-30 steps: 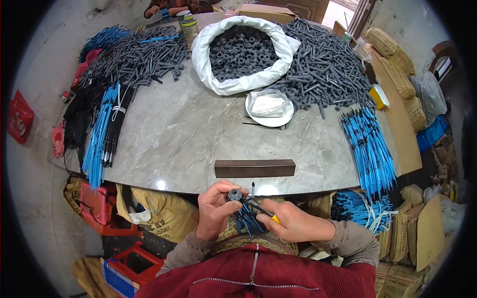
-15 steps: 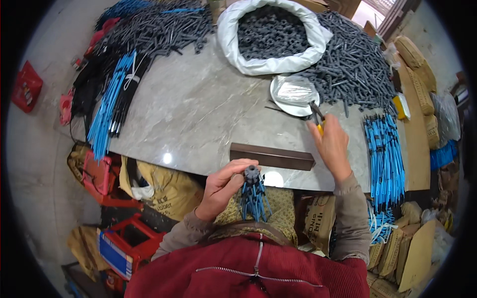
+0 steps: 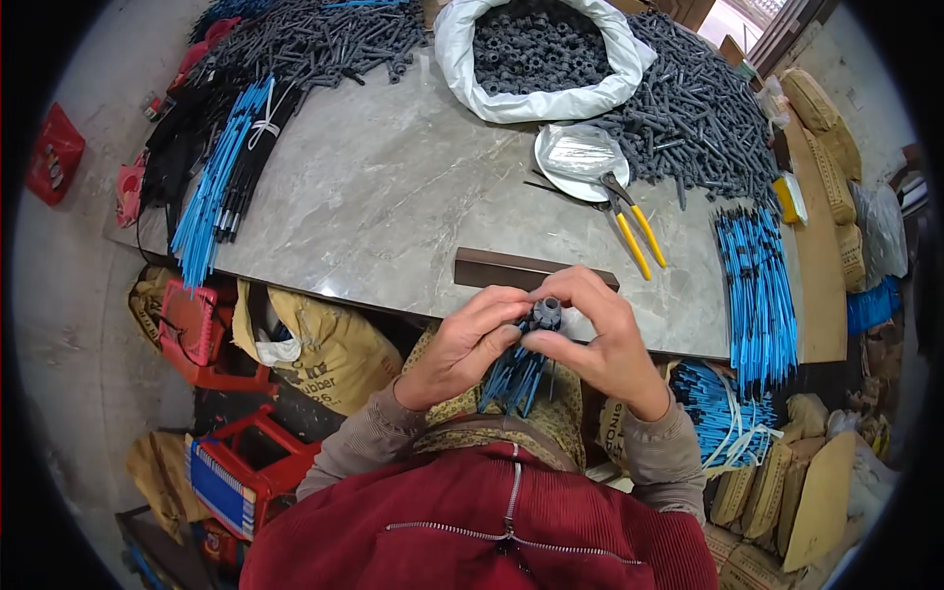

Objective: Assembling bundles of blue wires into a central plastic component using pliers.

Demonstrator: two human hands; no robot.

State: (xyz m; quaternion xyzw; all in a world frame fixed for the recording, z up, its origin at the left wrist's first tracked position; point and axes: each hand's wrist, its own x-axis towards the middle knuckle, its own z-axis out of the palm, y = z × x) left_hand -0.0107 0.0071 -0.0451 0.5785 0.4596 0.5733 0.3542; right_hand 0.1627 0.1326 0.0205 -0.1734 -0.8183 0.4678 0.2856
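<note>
Ribbed grey hub, trailing blue rods, between two hands

Over the patterned cloth on the person's lap, just off the table's near edge, a dark grey hub sits between the hands. It is short and round, with a ring-like open end facing up and a knobbly, notched side. Slim blue rods with dark fittings hang below it in a loose, slightly fanned cluster, pointing back toward the maroon jacket.

The left hand grips the hub from its left, thumb below and fingers above. The right hand curls round the other side, thumb and forefinger bracketing the hub; whether its fingertips press the hub or a rod is hard to tell, since they partly cover the spot.

Beyond the hands, a dark brown bar lies on the grey table. Farther on are yellow-handled pliers, their head against a white plate bearing a clear packet. Past these stands a white sack, rolled open over grey parts.
</note>
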